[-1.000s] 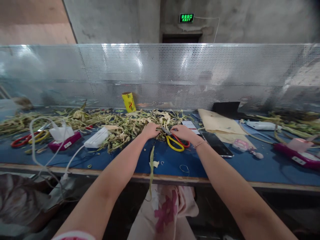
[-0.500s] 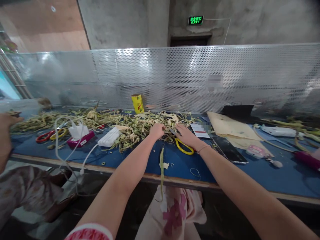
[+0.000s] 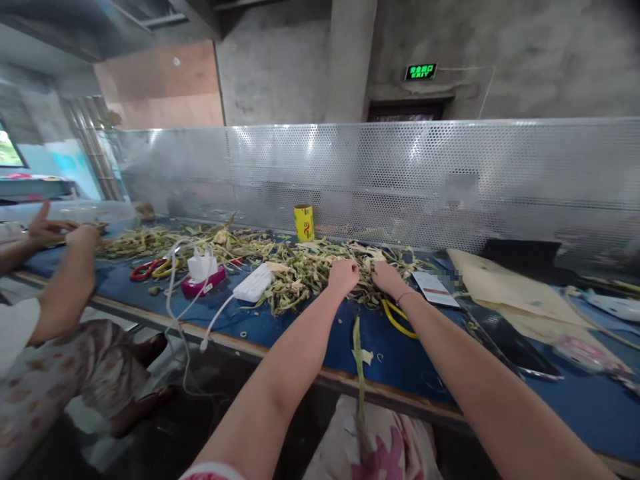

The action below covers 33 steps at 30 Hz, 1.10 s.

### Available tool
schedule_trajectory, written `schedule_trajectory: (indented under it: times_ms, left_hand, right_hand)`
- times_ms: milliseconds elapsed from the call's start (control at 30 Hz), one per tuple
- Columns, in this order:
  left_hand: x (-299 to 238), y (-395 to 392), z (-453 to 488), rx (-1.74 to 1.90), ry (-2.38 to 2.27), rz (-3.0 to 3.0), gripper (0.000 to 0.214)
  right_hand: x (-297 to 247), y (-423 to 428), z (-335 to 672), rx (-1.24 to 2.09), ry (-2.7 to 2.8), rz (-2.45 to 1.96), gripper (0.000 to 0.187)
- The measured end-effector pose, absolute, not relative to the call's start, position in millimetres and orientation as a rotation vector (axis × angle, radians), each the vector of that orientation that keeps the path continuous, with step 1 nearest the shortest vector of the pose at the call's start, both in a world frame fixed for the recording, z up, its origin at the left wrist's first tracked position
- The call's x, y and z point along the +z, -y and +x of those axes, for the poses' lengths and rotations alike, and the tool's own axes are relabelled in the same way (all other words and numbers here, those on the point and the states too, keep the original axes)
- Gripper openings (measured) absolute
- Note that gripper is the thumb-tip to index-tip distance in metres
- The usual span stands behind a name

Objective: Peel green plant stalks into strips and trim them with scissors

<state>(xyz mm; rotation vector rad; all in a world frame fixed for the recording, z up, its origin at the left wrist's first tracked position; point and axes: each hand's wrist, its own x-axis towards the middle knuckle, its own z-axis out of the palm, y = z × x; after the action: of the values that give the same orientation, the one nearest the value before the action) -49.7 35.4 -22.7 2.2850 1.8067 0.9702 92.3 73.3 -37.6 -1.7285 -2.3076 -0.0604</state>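
Note:
My left hand [image 3: 344, 277] is closed at the front of a heap of dried plant strips [image 3: 285, 293], fingers curled in; whatever they pinch is too small to make out. Close on its right, my right hand [image 3: 387, 279] is bent down into the same heap, its fingers drawn together and their tips partly hidden. Below the right wrist lies the yellow handle of a pair of scissors [image 3: 397, 321], whose blades are covered. One long dried strip [image 3: 359, 363] hangs over the table's front edge towards my lap.
Left of the heap are a white power strip [image 3: 253, 283], a magenta box with a white plug [image 3: 204, 283] and red- and yellow-handled scissors. A yellow roll [image 3: 304, 223] stands behind. To the right are a phone [image 3: 517, 343] and brown paper [image 3: 505, 287]. A co-worker's hands [image 3: 65, 233] are far left.
The view has swung left and up. My right hand has gone from spread fingers over the scissors to fingers curled in the heap. The co-worker's second hand has come into view.

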Motion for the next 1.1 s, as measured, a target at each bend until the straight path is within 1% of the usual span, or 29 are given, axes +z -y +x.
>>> schedule_trajectory:
  times_ms: [133,233,400,600,767,900,967,1100]
  left_hand:
    - [-25,-38,-49,1.016,-1.868,2.286,0.026]
    - [-25,-37,-49,1.026,-1.838,2.306,0.025]
    - [-25,-37,-49,1.034,-1.795,2.295,0.023]
    - [-26,-39,-50,1.060,-1.743,2.287,0.020]
    - [-24,-40,-50,1.102,-1.732,2.287,0.018]
    - [-19,-36,-45,1.204,-1.586,2.356,0.026]
    - [-17,-33,-41,1.210,-1.505,2.419,0.023]
    - [-14,-28,-38,1.190,-1.472,2.450,0.014]
  right_hand:
    - [-41,-70,92,-0.139,2.238,-1.830,0.032]
    - [-42,-68,94,-0.153,2.170,-1.824,0.032]
    - [-41,-65,101,-0.015,2.100,-1.725,0.027]
    - [-28,-62,115,0.058,1.673,-1.459,0.026]
    - [-13,-56,116,0.321,1.382,-1.276,0.026]
    - [-13,-44,108,0.544,1.607,-1.217,0.021]
    - [-17,-37,101,0.620,1.713,-1.164,0.017]
    - [-23,-30,94,0.684,1.661,-1.119,0.018]
